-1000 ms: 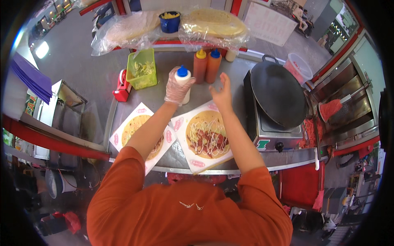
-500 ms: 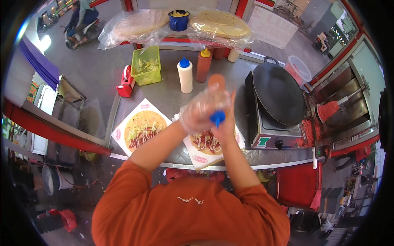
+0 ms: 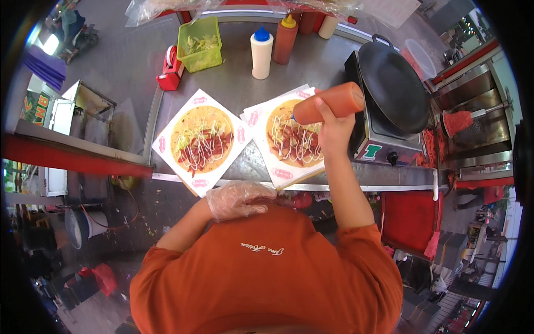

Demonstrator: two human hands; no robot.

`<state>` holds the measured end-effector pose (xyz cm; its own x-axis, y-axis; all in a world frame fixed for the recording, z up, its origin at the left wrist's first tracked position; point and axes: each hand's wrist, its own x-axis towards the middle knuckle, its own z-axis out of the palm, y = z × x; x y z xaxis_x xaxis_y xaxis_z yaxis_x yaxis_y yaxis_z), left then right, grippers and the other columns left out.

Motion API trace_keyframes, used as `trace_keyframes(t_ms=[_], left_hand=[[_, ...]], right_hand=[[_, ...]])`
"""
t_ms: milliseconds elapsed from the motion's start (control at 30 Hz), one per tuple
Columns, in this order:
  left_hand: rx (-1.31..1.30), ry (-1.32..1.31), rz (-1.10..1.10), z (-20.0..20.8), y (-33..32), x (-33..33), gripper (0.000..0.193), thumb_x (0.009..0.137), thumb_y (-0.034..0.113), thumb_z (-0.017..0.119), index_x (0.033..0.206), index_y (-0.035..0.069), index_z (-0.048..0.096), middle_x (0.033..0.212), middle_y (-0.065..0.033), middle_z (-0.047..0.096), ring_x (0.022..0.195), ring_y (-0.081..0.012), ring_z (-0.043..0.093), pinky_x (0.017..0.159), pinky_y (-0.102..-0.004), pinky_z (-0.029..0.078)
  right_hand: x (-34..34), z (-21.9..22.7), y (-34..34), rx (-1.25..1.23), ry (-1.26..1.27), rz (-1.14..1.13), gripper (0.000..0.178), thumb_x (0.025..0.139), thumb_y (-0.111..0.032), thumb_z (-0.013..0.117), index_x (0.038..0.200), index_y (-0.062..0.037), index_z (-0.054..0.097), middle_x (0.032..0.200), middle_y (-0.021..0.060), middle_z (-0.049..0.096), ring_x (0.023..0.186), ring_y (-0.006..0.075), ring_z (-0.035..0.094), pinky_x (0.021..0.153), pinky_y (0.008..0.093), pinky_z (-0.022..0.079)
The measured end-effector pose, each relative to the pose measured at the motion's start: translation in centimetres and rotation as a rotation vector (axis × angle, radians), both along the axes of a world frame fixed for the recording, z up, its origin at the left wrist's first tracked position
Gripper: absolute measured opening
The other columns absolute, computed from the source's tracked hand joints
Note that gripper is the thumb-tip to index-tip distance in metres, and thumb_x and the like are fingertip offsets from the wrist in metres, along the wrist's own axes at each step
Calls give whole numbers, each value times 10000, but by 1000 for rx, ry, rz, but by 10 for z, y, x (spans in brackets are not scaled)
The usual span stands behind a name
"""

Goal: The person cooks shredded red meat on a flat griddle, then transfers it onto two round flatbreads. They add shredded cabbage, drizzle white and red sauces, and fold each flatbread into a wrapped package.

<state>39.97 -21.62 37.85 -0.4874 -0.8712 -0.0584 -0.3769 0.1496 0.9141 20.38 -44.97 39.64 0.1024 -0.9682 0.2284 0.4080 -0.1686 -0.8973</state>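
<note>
My right hand (image 3: 336,132) is wrapped round an orange-red squeeze bottle (image 3: 340,101). The bottle is tipped over, its blue nozzle pointing down at the right-hand flatbread (image 3: 286,143), which carries strips of reddish meat, shredded greens and white sauce lines. A second flatbread (image 3: 201,139), topped the same way, lies to the left on a white square paper sheet (image 3: 165,132). In a clear plastic glove, my left hand (image 3: 240,200) rests near my chest at the counter's front edge. Its fingers are stretched out and hold nothing.
A white bottle (image 3: 261,57) with a blue cap and a red bottle (image 3: 285,43) with a yellow cap stand behind. A green tub (image 3: 200,55) of shredded greens and a red tape dispenser (image 3: 170,72) are at far left. At right, a black pan (image 3: 392,89) sits on a stove (image 3: 384,146).
Both hands were together around the bottle in mid-air. Now my left hand has come back toward my chest, and my right has tipped the bottle over the right flatbread. The view has tilted lower.
</note>
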Motion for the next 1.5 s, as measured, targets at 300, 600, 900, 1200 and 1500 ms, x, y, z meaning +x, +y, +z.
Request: trace_keyframes(t_ms=[300, 600, 900, 1200, 1500], left_hand=[[567, -517, 104, -76, 58, 45, 629, 1069, 531, 546, 1528, 100, 549, 1524, -192, 583, 1377, -392, 577, 1172, -469, 446], [721, -401, 446, -297, 76, 53, 370, 1069, 393, 579, 1316, 147, 702, 1389, -140, 684, 1295, -367, 639, 1099, -481, 507], [549, -872, -113, -386, 105, 88, 415, 1052, 347, 531, 1428, 211, 640, 1446, -161, 642, 1306, -359, 636, 1102, -467, 513], [364, -929, -159, -401, 130, 102, 355, 1056, 259, 488, 1346, 154, 666, 1387, -154, 664, 1270, -374, 649, 1080, -461, 527], [629, -756, 69, -359, 124, 65, 324, 1063, 266, 494, 1314, 170, 676, 1368, -133, 669, 1309, -346, 619, 1078, -436, 526]], right_hand=[[-28, 22, 3, -62, 45, -84, 546, 880, 69, 811, 1344, 53, 523, 1244, 192, 689, 1187, 315, 719, 1052, 439, 577], [-50, 31, 21, -144, 115, -128, 480, 901, 50, 798, 1317, 53, 560, 1204, 189, 720, 1154, 272, 730, 1031, 385, 568], [-74, 35, 28, -231, 239, -170, 455, 892, 3, 822, 1283, 38, 592, 1174, 172, 743, 1099, 238, 739, 1005, 371, 571], [-112, 33, 26, -191, 202, -213, 395, 901, 1, 813, 1246, 60, 629, 1174, 173, 756, 1043, 239, 754, 971, 375, 591], [-75, 13, 39, 4, -37, -153, 421, 872, 1, 849, 1236, 38, 641, 1153, 132, 751, 1102, 234, 739, 1011, 382, 568]])
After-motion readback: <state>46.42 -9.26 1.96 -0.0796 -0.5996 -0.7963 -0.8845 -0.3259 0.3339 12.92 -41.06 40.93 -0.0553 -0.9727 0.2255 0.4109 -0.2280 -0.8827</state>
